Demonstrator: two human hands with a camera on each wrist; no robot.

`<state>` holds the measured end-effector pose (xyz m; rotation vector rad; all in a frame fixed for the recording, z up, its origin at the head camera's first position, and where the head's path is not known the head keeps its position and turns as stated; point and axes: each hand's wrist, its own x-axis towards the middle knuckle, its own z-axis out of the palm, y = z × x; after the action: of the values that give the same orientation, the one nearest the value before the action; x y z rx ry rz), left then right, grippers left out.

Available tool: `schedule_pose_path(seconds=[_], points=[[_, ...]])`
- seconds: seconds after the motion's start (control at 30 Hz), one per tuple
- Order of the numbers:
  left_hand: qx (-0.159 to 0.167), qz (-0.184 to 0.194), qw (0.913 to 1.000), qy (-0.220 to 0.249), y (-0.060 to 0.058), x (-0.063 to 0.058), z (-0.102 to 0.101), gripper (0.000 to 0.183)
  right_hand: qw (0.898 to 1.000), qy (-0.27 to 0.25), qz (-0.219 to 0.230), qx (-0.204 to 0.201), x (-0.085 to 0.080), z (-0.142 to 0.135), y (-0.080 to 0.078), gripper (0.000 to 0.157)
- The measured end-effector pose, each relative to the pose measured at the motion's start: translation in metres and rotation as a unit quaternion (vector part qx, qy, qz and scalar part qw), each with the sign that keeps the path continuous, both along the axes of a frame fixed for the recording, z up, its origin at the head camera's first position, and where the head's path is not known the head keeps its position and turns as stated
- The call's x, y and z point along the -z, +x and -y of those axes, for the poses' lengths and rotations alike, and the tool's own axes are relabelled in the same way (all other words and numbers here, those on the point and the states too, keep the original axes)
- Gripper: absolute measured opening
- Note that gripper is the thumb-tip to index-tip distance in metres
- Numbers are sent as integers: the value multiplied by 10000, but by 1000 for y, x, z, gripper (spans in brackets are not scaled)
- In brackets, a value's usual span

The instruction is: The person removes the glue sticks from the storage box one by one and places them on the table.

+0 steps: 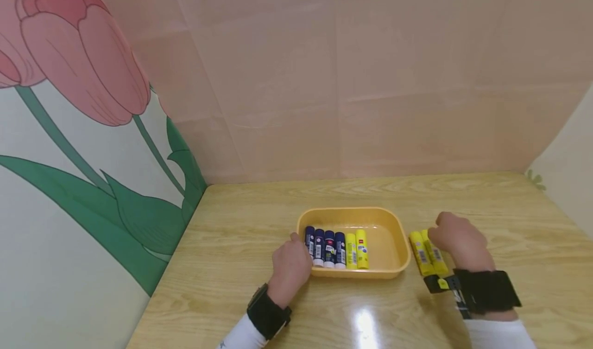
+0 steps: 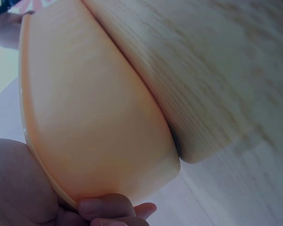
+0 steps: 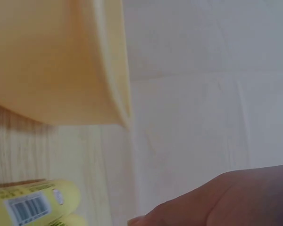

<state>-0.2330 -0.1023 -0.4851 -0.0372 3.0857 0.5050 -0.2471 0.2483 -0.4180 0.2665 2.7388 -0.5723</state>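
A yellow-orange plastic tray (image 1: pixel 386 275) stands on the wooden table. Inside, toward its left, lies a row of several dark blue glue sticks (image 1: pixel 329 248) with white ends, then two yellow glue sticks (image 1: pixel 361 249). My left hand (image 1: pixel 292 261) grips the tray's left end; its fingers (image 2: pixel 106 206) curl against the outer wall in the left wrist view. Right of the tray, two more yellow glue sticks (image 1: pixel 420 254) lie side by side. My right hand (image 1: pixel 462 242) is over the upper end of the outer one, its fingertips mostly hidden; I cannot tell whether they pinch it.
Behind the table (image 1: pixel 241 225) hangs a creased pinkish sheet (image 1: pixel 333 81). A wall with painted tulips (image 1: pixel 83 55) borders the left side, and a pale wall (image 1: pixel 570 174) the right. Each wrist wears a black band (image 1: pixel 486 291).
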Motion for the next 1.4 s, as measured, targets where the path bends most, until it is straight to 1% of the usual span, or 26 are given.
schedule_pose_path(seconds=[0.17,0.37,0.5,0.63,0.7,0.8,0.9,1.23,1.4], points=[[-13,42,10000,-48,0,0,0,37,9995,89,-312,14,-5,3,3,58],[5,44,10000,-76,1,1,0,35,9981,171,-593,75,-13,11,9,58],[1,12,10000,-37,1,0,-1,35,9974,184,-696,87,-20,17,14,59],[1,-20,10000,-55,0,0,-1,35,9969,190,-746,190,-26,26,17,61],[1,-29,10000,-57,0,0,0,35,9959,228,-845,232,-27,32,18,59],[3,-15,10000,-12,0,1,-1,35,9922,299,-1189,217,-27,42,19,54],[-2,13,10000,30,0,0,0,33,9897,332,-1377,191,-26,53,20,52],[-11,1,10000,35,-1,-1,0,34,9920,245,-1233,83,-22,84,21,50],[-11,17,10000,61,0,-1,1,33,9906,211,-1352,-30,-19,90,22,51]])
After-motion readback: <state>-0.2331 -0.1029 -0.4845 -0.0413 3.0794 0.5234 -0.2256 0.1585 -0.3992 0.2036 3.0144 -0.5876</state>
